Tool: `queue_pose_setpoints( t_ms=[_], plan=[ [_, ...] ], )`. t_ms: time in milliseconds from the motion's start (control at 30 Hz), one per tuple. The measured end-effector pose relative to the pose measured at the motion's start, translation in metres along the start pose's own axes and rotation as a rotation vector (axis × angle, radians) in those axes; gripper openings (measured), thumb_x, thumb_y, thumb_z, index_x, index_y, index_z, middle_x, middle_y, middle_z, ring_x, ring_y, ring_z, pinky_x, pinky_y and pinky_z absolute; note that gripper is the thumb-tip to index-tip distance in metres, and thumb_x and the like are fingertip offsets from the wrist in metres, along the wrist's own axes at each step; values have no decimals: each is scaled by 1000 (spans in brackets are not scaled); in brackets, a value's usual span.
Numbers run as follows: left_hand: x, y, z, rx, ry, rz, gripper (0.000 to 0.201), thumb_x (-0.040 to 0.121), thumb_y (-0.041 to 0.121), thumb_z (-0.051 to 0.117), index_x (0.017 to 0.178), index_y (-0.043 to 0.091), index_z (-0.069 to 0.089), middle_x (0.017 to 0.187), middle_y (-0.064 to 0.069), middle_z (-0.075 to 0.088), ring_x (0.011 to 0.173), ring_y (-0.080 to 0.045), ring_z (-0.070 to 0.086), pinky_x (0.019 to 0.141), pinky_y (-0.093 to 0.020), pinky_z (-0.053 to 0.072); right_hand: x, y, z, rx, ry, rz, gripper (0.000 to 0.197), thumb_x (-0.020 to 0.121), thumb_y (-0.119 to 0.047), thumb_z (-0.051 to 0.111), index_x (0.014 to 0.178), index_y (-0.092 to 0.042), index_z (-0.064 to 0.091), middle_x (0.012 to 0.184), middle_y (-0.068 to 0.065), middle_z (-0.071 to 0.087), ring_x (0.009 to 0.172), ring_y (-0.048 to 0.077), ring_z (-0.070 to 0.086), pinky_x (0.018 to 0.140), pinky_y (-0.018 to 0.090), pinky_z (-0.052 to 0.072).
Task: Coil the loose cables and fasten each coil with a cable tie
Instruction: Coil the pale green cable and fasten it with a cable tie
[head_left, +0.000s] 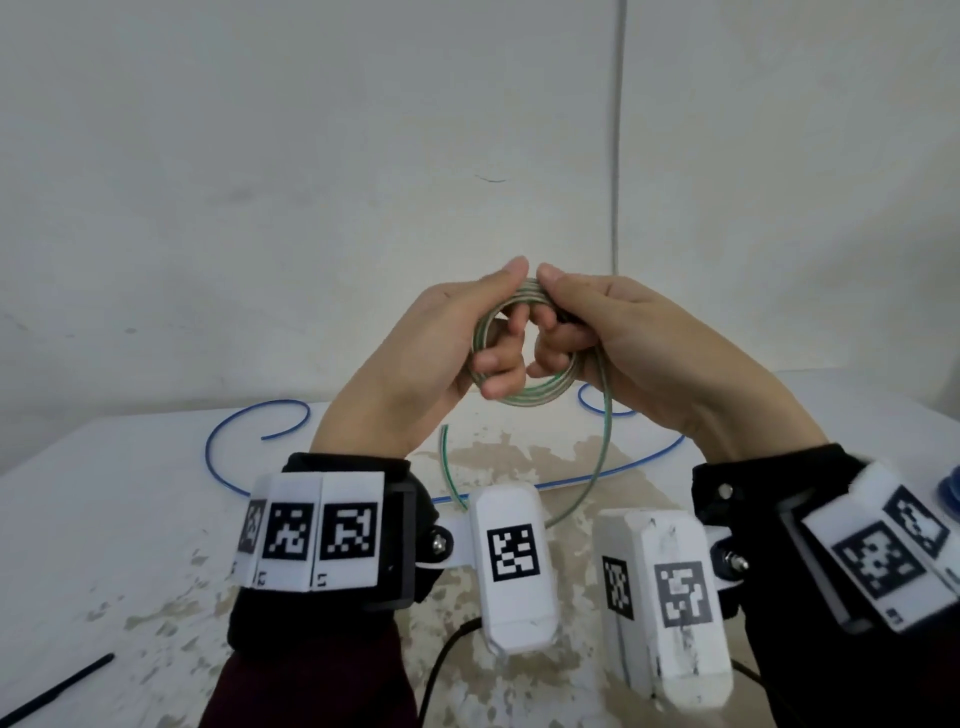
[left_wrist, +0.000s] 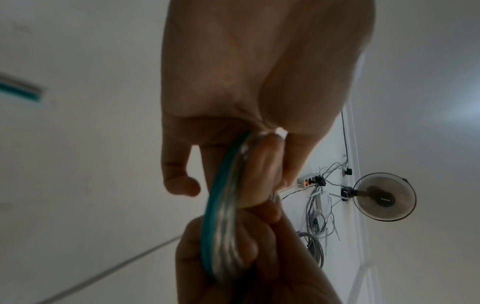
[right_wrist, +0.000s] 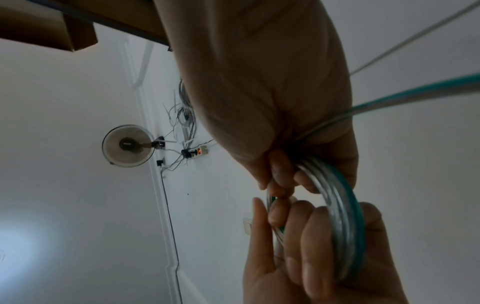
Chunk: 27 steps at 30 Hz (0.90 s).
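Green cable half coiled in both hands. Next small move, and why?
Probably wind one more loop: the left hand and right hand both grip the green coil, but a loose tail hangs from the right hand down to the table, so it is likely too soon for the black cable tie lying at the table's near left.

Green-and-clear cable (head_left: 524, 397) coiled upright, tail trailing down to table.
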<state>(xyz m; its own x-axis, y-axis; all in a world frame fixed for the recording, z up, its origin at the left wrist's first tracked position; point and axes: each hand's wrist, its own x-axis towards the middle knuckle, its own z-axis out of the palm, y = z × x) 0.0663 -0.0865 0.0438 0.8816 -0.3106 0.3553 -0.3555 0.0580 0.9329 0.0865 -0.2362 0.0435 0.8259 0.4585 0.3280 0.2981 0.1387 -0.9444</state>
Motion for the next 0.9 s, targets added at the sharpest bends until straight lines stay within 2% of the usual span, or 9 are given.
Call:
queue_pose_setpoints(
  t_ms=[100, 233, 333, 400, 467, 567, 700, 800, 900],
  plan=[
    [1, 0, 5, 29, 44, 49, 47, 103, 31, 33, 62, 12, 45, 46, 5, 21, 41, -11, 17, 45, -22, 18, 0, -1, 3, -10, 16, 11, 39, 102, -30, 35, 72, -10, 51, 48, -7, 34, 52, 12, 43, 65, 22, 51],
    [5, -1, 12, -64, 191, 121, 42, 103, 31, 31, 65, 14, 34, 45, 6, 23, 37, -10, 19, 49, -27, 16, -1, -4, -3, 46, 54, 27, 40, 103, -28, 32, 78, -9, 57, 54, 0, 48, 58, 14, 53, 64, 22, 54],
    [7, -2, 11, -85, 115, 64, 41, 103, 31, 31, 65, 14, 32, 41, 3, 28, 34, -14, 32, 44, -21, 29, -2, -3, -6, 37, 29, 22, 37, 103, -29, 32, 74, -12, 48, 51, -5, 38, 57, 13, 46, 61, 17, 48],
    [5, -2, 7, -47, 24, 13, 42, 102, 31, 32, 63, 14, 31, 40, 2, 33, 36, -19, 47, 48, -18, 41, -2, -2, -7, -26, 23, 16, 36, 102, -29, 35, 74, -12, 47, 49, -8, 32, 54, 12, 41, 58, 16, 44],
    [2, -1, 3, -14, -28, 12, 43, 102, 30, 31, 62, 13, 33, 42, 2, 35, 43, -22, 57, 54, -19, 47, -1, -1, -5, -89, 16, 12, 35, 102, -30, 37, 75, -12, 50, 48, -9, 32, 53, 11, 40, 60, 18, 43],
    [1, -1, 2, -27, 28, 88, 47, 103, 27, 31, 59, 14, 40, 46, 2, 34, 43, -18, 57, 56, -19, 47, 1, -1, -2, -59, 35, -7, 38, 102, -30, 35, 76, -13, 57, 50, -6, 39, 56, 14, 46, 62, 19, 46],
    [6, -4, 0, -160, 69, 130, 42, 103, 30, 28, 64, 16, 32, 47, 3, 32, 46, -18, 53, 59, -23, 45, -1, -5, -6, 59, 9, 2, 39, 103, -27, 31, 79, -9, 55, 56, 0, 50, 58, 15, 56, 64, 19, 52],
    [4, -3, -4, -129, 1, 58, 39, 101, 27, 31, 65, 12, 40, 49, 1, 41, 57, -23, 60, 66, -23, 49, -2, -4, -11, 39, -5, -11, 36, 102, -27, 33, 75, -10, 49, 54, -2, 37, 56, 13, 46, 60, 15, 46],
    [0, -4, -6, -29, -33, -9, 34, 98, 26, 38, 71, 8, 52, 52, 0, 47, 59, -21, 61, 65, -22, 51, -3, -2, -14, -110, 2, -8, 35, 101, -28, 38, 72, -11, 49, 54, -2, 32, 54, 13, 37, 57, 16, 43]
  ],
)
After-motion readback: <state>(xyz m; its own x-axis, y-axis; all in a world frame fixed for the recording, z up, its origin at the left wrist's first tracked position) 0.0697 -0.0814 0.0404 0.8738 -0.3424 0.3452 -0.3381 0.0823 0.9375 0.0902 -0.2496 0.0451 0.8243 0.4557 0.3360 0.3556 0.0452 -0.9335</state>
